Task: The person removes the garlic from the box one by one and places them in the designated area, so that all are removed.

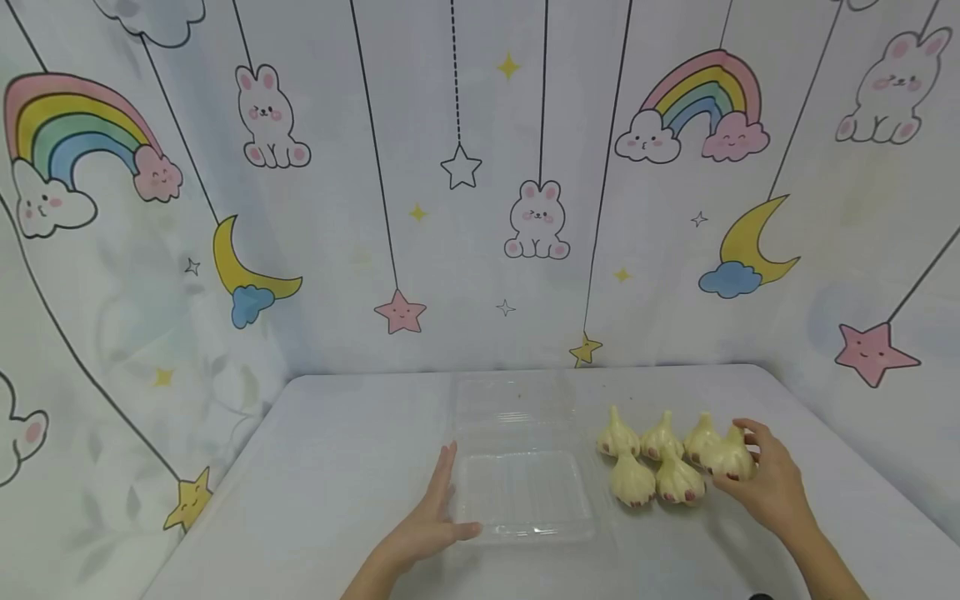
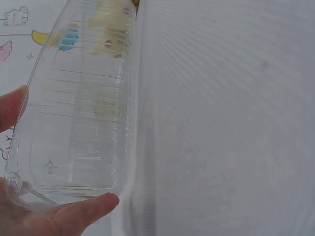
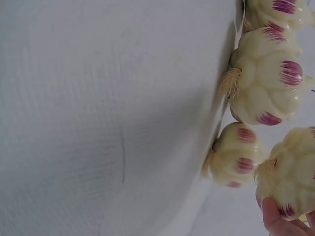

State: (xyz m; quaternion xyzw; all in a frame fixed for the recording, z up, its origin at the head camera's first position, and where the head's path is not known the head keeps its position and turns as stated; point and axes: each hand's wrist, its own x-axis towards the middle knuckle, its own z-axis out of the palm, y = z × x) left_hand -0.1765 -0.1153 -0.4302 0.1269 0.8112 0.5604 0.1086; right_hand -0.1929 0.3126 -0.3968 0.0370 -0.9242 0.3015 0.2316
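A clear plastic clamshell box (image 1: pixel 528 531) lies on the table with its lid folded back. My left hand (image 1: pixel 423 527) is at its left side, fingers straight along the edge and thumb stretched across the near corner, as the left wrist view shows with the thumb (image 2: pixel 91 211) against the box's near end. My right hand (image 1: pixel 780 483) grips a garlic bulb (image 1: pixel 729 454) between thumb and fingers. In the right wrist view this held bulb (image 3: pixel 290 172) is raised off the tabletop, its root tuft hanging beside another bulb (image 3: pixel 238 157).
Several more cream garlic bulbs (image 1: pixel 633 482) with purple marks stand in two rows right of the box. A white cloth covers the table (image 1: pixel 300 492). Behind it hangs a printed curtain (image 1: pixel 337 208) with rabbits, stars and rainbows. A small dark object (image 1: pixel 761 597) shows at the bottom edge.
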